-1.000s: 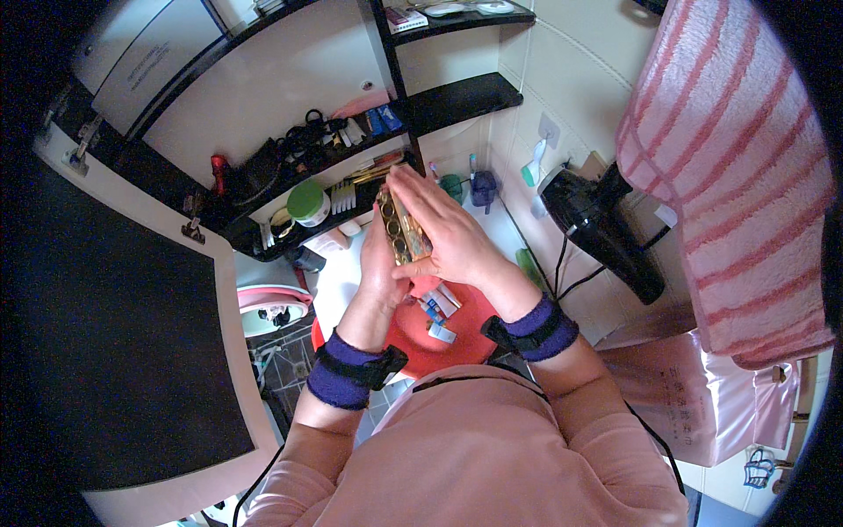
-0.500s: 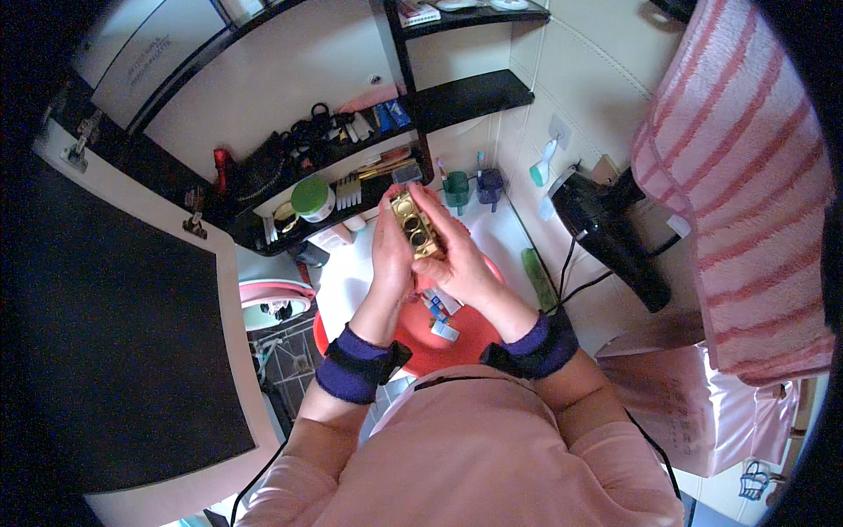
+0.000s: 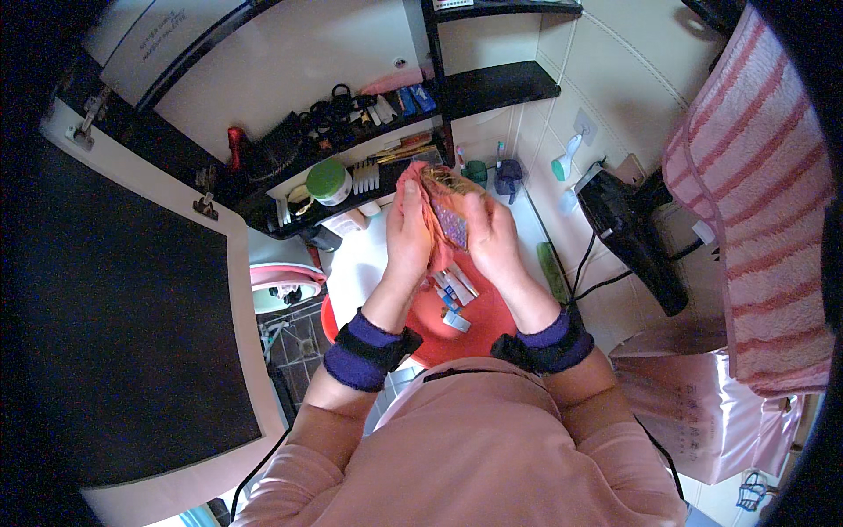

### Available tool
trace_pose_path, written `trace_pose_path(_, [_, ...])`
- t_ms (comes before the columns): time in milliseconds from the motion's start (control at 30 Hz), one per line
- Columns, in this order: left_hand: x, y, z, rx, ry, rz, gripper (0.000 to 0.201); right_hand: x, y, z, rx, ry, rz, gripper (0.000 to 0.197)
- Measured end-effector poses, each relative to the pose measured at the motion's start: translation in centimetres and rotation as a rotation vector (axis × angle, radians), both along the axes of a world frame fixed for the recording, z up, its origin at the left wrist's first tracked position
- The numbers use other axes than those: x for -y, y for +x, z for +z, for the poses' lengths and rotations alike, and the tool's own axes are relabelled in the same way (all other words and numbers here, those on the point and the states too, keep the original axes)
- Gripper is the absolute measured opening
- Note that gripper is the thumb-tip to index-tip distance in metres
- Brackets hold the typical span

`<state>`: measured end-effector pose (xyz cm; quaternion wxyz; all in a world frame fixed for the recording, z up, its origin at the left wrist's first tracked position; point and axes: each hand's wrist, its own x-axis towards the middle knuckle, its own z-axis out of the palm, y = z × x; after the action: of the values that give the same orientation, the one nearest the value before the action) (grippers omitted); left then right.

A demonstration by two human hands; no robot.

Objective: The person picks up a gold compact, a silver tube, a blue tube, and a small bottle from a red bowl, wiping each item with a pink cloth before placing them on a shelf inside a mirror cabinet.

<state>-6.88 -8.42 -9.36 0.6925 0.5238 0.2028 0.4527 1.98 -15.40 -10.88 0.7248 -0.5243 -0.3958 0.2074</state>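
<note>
Just above the centre of the frame, a small gold case [image 3: 451, 227] sits between the two hands. The left hand [image 3: 407, 235] grasps a coral cloth [image 3: 430, 220] against its left side; the right hand [image 3: 494, 235] grips its right edge, so neither is clearly nearer. Its long axis slants from upper left to lower right, the lower end pointing toward the red basin [image 3: 423, 334].

A green-lidded jar [image 3: 329, 183] stands beside, perhaps, a comb [image 3: 365, 176].
</note>
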Motion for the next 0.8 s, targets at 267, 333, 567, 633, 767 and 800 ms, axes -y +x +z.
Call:
trace_pose_path(267, [0.9, 0.2, -0.5, 0.015, -0.29, -0.055, 0.04, -0.7, 1.2, 0.2, -0.062, 0.011, 0.034, 0.038])
trace_pose_path(333, [0.7, 0.3, -0.6, 0.075, -0.371, -0.03, 0.039, -0.1, 0.7, 0.9, 0.36, 0.003, -0.051, 0.044])
trace_pose_path(567, [0.3, -0.2, -1.1, 0.091, -0.311, 0.04, 0.039, 1.6, 0.6, 1.6, 0.535, -0.135, -0.074, 0.059])
trace_pose_path(633, [0.3, -0.3, -1.2, 0.075, -0.267, 0.054, 0.033, 2.0, 0.6, 1.1, 0.415, -0.146, -0.02, 0.057])
trace_pose_path(767, [0.6, -0.4, -1.5, 0.107, -0.236, -0.019, 0.03, 2.4, 1.4, 0.5, 0.092, -0.085, 0.05, 0.045])
trace_pose_path(800, [0.7, -0.4, -1.6, 0.144, -0.22, -0.072, 0.031, 2.4, 1.8, 0.6, -0.033, -0.067, 0.079, 0.043])
